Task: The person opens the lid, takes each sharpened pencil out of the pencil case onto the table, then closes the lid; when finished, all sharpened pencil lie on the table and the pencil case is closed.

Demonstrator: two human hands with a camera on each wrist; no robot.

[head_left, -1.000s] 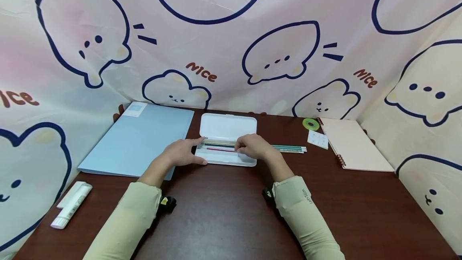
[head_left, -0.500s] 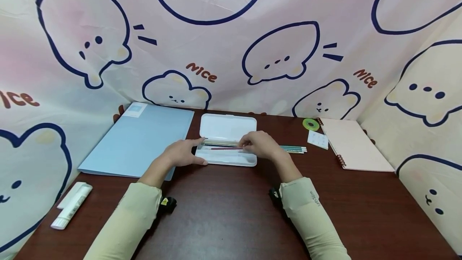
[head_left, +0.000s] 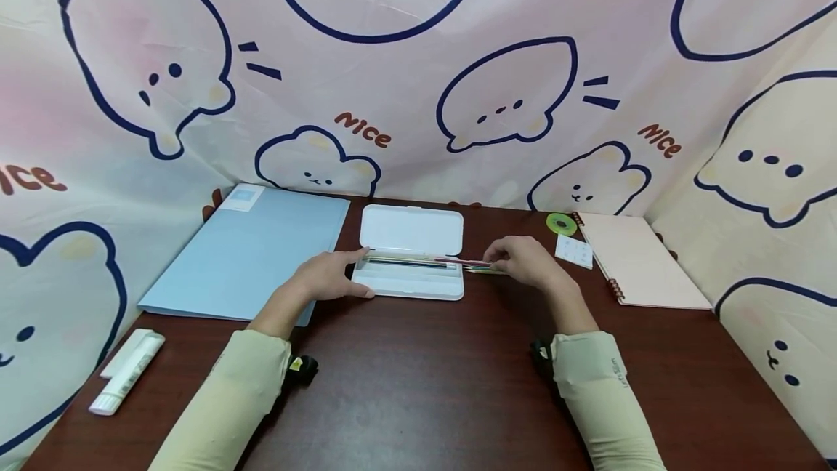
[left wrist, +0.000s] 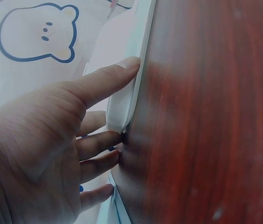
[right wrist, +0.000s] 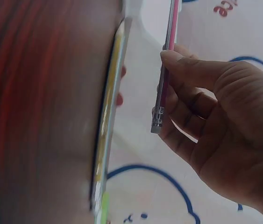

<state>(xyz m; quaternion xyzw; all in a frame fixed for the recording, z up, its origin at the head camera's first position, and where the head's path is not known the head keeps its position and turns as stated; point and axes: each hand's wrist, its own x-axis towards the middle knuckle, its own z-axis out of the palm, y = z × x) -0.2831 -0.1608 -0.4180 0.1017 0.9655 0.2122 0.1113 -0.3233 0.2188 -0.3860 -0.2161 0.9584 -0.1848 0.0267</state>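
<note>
An open white pencil case (head_left: 408,286) lies at mid-table with its lid (head_left: 412,230) folded back and a few pencils in the tray. My left hand (head_left: 346,275) grips the case's left end, thumb on the front rim and fingers behind; the left wrist view shows the thumb (left wrist: 117,72) pressed on the case's edge (left wrist: 122,107). My right hand (head_left: 500,259) is just past the case's right end and pinches a pink pencil (head_left: 466,262) that reaches back over the tray. In the right wrist view this pencil (right wrist: 164,79) has a metal ferrule. Green and yellow pencils (right wrist: 105,140) lie on the table below it.
A blue folder (head_left: 248,249) lies left of the case, and a white tube (head_left: 127,371) sits near the front left edge. At the right are a pink spiral notebook (head_left: 637,260), a green tape roll (head_left: 561,224) and a small white card (head_left: 575,251). Printed cloth walls enclose the table.
My right hand has moved right, from over the case's tray to beyond its right end, carrying the pink pencil with it. The left hand has stayed on the case.
</note>
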